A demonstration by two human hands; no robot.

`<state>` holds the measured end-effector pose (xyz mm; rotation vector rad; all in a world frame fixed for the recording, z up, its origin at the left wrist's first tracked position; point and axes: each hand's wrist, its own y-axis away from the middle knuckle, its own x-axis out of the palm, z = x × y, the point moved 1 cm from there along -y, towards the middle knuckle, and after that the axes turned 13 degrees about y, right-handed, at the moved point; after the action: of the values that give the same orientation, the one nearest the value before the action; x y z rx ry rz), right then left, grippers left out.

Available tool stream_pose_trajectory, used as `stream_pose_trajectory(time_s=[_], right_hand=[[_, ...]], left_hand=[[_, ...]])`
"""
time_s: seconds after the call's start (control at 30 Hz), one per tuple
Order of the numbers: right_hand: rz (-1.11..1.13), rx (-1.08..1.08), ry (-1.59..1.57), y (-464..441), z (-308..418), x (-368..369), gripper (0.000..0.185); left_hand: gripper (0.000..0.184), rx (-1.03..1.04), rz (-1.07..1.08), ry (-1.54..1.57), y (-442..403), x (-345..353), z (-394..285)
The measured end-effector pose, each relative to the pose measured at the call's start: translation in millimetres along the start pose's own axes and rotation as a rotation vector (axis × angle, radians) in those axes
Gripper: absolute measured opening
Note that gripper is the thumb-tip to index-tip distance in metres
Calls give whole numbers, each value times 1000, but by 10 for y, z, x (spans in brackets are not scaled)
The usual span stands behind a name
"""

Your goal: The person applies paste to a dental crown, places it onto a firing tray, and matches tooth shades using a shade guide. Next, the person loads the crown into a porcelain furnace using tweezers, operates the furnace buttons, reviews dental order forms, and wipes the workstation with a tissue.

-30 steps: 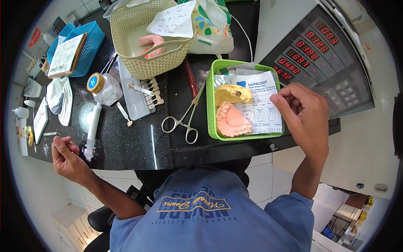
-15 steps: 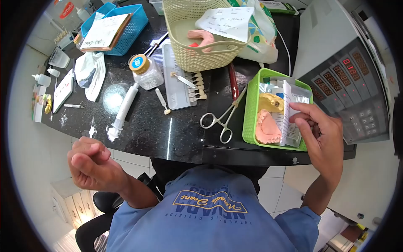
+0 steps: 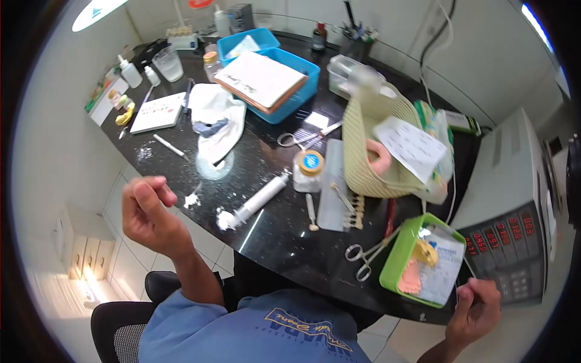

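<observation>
My left hand (image 3: 151, 215) hovers off the front edge of the black counter, nearest the white powder, its fingers curled in against the thumb; nothing shows in it. My right hand (image 3: 475, 311) is closed too, thumb against the fingers, just off the right corner of the green basket (image 3: 393, 266). I see nothing in that hand. Inside the basket lie a yellow dental cast (image 3: 425, 253), a pink dental cast (image 3: 410, 278) and a printed plastic packet (image 3: 445, 263). Scissor-handled forceps (image 3: 365, 257) rest against the basket's left side.
A large syringe (image 3: 260, 199) lies beside spilled white powder (image 3: 225, 219). Behind are a gold-lidded jar (image 3: 310, 169), a tooth shade guide (image 3: 357, 213), a cream basket (image 3: 363, 175), a blue basket (image 3: 308, 75) and a white cloth (image 3: 221, 118). A machine with red digits (image 3: 505, 242) stands right.
My view has swung left, showing more of the counter. My right hand has drawn back from the green basket and its fingers have closed. The packet there now lies flatter. My left hand stays curled.
</observation>
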<state>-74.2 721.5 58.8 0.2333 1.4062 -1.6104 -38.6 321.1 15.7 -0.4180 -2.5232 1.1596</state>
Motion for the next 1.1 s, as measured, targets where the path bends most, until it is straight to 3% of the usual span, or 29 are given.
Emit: stream_pose_trajectory(time_s=[0.13,0.2,0.3,0.37,0.43,0.57,0.7,0.77,0.87,1.07,1.1], right_hand=[[105,-250,-43,-345,252,22,12],[255,-466,202,-604,519,98,11],[284,-607,216,-1021,966,405,16],[361,-546,122,-1263,1314,689,22],[277,-705,53,-1524,1616,1060,23],[389,-820,60,-1808,2019,1790,49],[370,-841,85,-1910,2242,2462,66],[662,-586,161,-1930,2353,2621,82],[750,-480,165,-1982,2402,2772,87],[566,-443,148,-1989,2684,2683,81],[496,-564,99,-1980,2860,2647,81]], left_hand=[[29,78,-147,0,-432,-19,111],[30,168,-246,122,-604,-80,112],[32,270,-245,161,-806,-207,208],[32,308,-191,180,-904,-247,277],[32,317,-162,156,-984,-322,368],[32,321,-146,91,-1145,-633,522],[31,297,-335,-29,-1337,-1017,649],[32,288,-363,-30,-1430,-1186,738],[34,245,-414,-16,-1548,-1390,892],[32,107,-364,-81,-1773,-1664,1304],[32,68,-373,-101,-1796,-1703,1361]])
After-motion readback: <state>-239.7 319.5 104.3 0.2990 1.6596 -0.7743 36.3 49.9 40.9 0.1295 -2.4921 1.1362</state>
